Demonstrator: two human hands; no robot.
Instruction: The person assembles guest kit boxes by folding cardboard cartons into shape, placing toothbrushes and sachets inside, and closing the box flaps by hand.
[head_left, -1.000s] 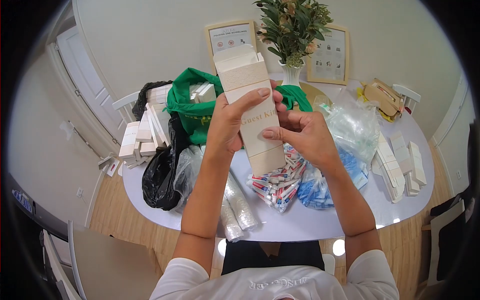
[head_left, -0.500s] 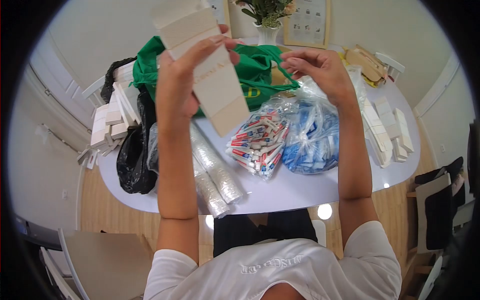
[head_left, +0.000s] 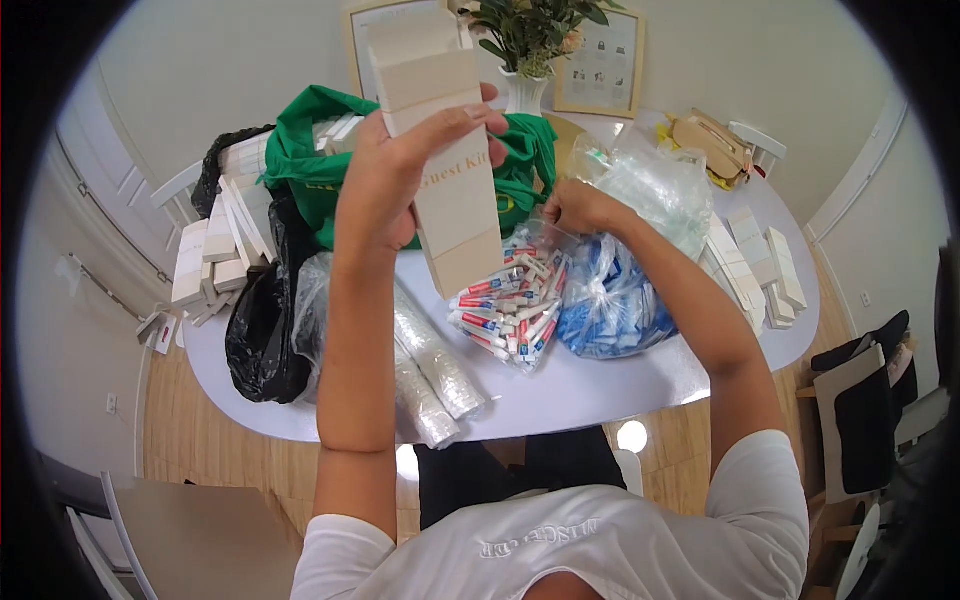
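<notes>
1. Left hand [head_left: 410, 165], raised over the table [head_left: 560, 405]: the thumb lies across the front of the box [head_left: 457, 195] and the fingers wrap its far edge, gripping it firmly.
2. Box, pale and lettered "Guest Kit": held upright with its top tilted slightly to the left; a flap stands up at the upper end, and the lower end shows just above the bag of toothpaste tubes [head_left: 515, 310].
3. Right hand [head_left: 578, 208]: fingers curled inward at the top of the bag of toothpaste tubes; whether they pinch the plastic cannot be told.
4. Wrapped rolls [head_left: 437, 365]: two, side by side, at the near part of the table, partly behind the left forearm.
5. Bag of toothpaste tubes: clear, lying right of the rolls and beside a clear bag of blue packets [head_left: 612, 315].
6. Black plastic bag [head_left: 262, 350]: at the left, near a pile of pale cartons [head_left: 215, 250].
7. Second group of cartons [head_left: 755, 260]: on the right side of the table.
8. Green bag [head_left: 310, 190]: behind the left hand, with pale cartons showing in its opening.
9. Clear plastic bag [head_left: 665, 190]: beyond the blue packets; a tan pouch [head_left: 712, 145] lies farther back.
10. White vase [head_left: 524, 95] with foliage: between two framed sheets [head_left: 600, 65] at the wall.
</notes>
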